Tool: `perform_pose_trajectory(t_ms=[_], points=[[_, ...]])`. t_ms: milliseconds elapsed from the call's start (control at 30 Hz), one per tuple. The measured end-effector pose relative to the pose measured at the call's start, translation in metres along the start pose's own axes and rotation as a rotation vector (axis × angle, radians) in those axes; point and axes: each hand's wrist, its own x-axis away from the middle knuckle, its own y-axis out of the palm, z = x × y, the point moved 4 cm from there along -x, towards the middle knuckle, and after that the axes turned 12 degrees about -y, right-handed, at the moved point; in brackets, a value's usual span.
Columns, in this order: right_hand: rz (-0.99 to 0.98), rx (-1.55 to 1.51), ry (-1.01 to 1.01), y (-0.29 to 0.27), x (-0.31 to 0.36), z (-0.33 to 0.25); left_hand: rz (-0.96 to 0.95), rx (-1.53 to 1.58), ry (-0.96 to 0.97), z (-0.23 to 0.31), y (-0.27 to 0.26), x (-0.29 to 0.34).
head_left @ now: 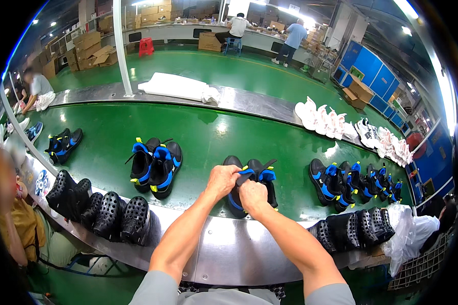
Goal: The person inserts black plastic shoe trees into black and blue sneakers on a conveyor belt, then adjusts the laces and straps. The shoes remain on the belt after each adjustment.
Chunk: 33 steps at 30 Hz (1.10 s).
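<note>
On the green belt in front of me stands a pair of black-and-blue sneakers, the left sneaker partly covered by my hands and the right sneaker beside it. My left hand pinches a black strap at the top of the left sneaker. Closed on the same strap, my right hand is just right of and nearer than the left. The fingertips overlap the shoe opening, so the strap's ends are partly hidden. A loose black strap tip sticks up from the right sneaker.
Matching sneakers stand to the left, with several more to the right. Black perforated clogs line the metal edge on both sides. White shoes and white sheeting lie on the far ledge. Other people sit nearby on the left.
</note>
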Motion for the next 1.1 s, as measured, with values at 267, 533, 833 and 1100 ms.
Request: perform_pose_trajectory(t_ms=[267, 533, 833, 1100], points=[[0.186, 0.009, 0.084, 0.027, -0.025, 0.023, 0.031, 0.232, -0.134, -0.017, 0.006, 0.002], [0.367, 0.08, -0.061, -0.016, 0.092, 0.024, 0.12, 0.152, -0.206, -0.028, 0.026, 0.033], [0.439, -0.375, -0.06, -0.038, 0.061, 0.058, -0.011, 0.225, -0.314, -0.013, 0.032, 0.042], [0.415, -0.637, -0.416, -0.003, 0.014, 0.046, 0.084, 0.704, -0.369, -0.057, 0.047, 0.048]])
